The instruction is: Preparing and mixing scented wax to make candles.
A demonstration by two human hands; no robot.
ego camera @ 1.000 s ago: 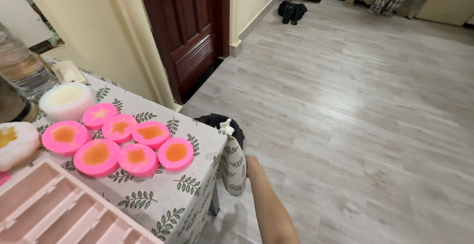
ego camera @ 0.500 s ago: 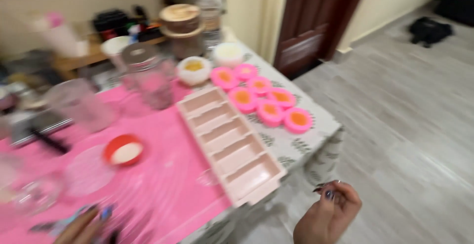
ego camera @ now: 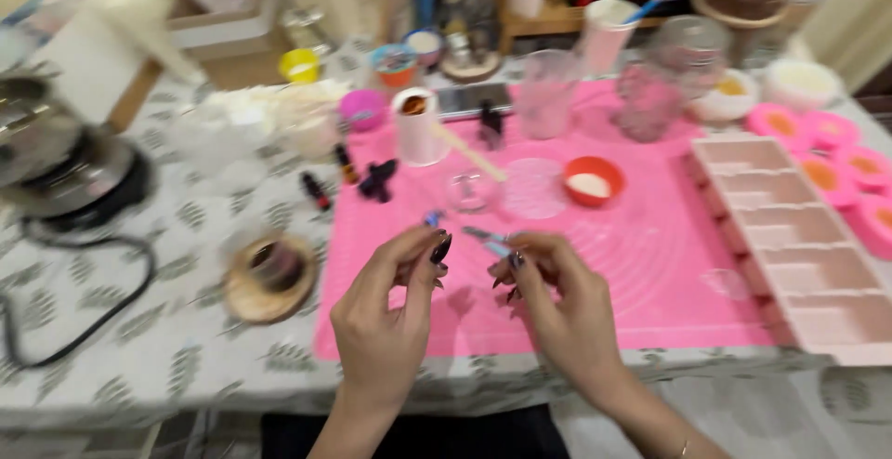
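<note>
Both my hands hover over the near edge of a pink silicone mat (ego camera: pixel 650 264). My left hand (ego camera: pixel 386 320) pinches a tiny blue piece (ego camera: pixel 432 218) between thumb and fingertips. My right hand (ego camera: pixel 557 306) pinches a thin blue and silver tool (ego camera: pixel 485 236), whose tip points toward the left hand. The two hands are a few centimetres apart. Motion blur hides what the small items are. Just beyond them on the mat stand a small clear glass bowl (ego camera: pixel 469 190) and a red bowl (ego camera: pixel 593 180) with white powder.
A pale pink divided mould tray (ego camera: pixel 790 245) lies at the mat's right, with round pink moulds (ego camera: pixel 836 143) beyond it. A white cup with a stick (ego camera: pixel 418 124), jars and bottles crowd the back. A metal pot (ego camera: pixel 56 162) with a black cable and a wooden coaster (ego camera: pixel 269 278) sit left.
The view has swung from the door and floor round to the table. Both hands have come up together over the mat and now pinch small items.
</note>
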